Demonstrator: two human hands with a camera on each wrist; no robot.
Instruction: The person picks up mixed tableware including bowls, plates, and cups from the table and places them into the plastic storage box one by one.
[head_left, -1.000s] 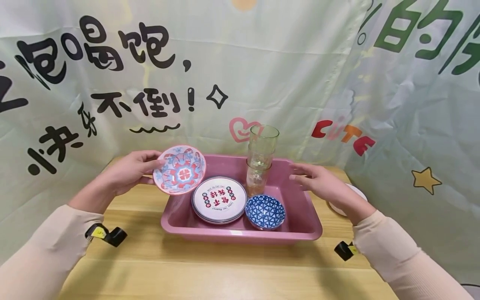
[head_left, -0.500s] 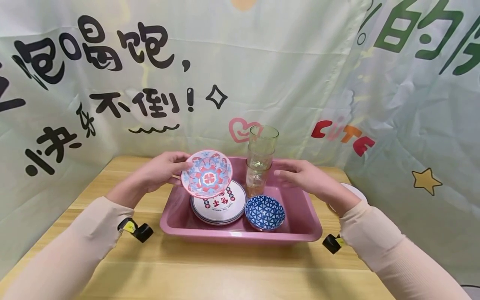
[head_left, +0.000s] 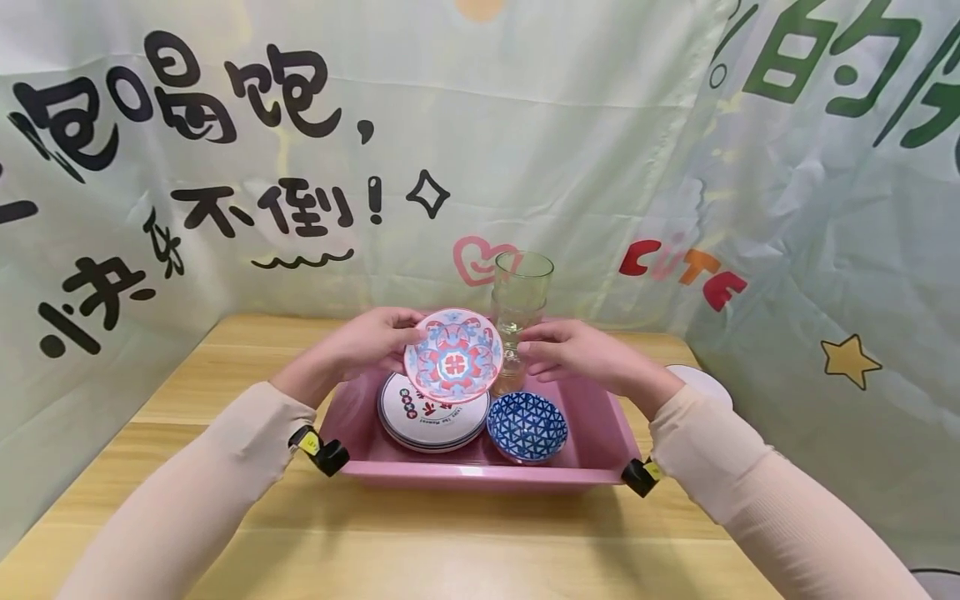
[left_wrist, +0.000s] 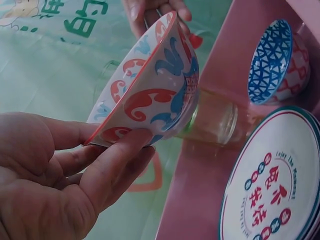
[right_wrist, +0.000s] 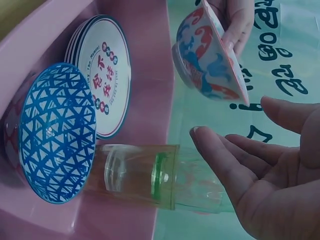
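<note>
My left hand (head_left: 380, 340) pinches the rim of a red, blue and white patterned bowl (head_left: 453, 356). The bowl is tilted with its inside toward me and hangs over a pink basin (head_left: 480, 475). My right hand (head_left: 566, 354) comes in from the other side, fingers spread and apart from the bowl in the right wrist view. Below the bowl lies a stack of white plates (head_left: 435, 425) with red lettering, partly covered in the head view. Beside it sits a blue-and-white triangle-patterned bowl (head_left: 527, 427). Stacked glasses (head_left: 522, 287) stand behind, at the back of the basin.
A wooden table (head_left: 450, 550) carries the basin. To the right of the basin, partly behind my right wrist, lies a white round dish (head_left: 701, 385). A printed cloth (head_left: 585, 158) hangs close behind and along both sides of the table.
My left hand has carried the patterned bowl to the right, from the basin's left rim to over the plates. My right hand has moved left toward it, in front of the glasses.
</note>
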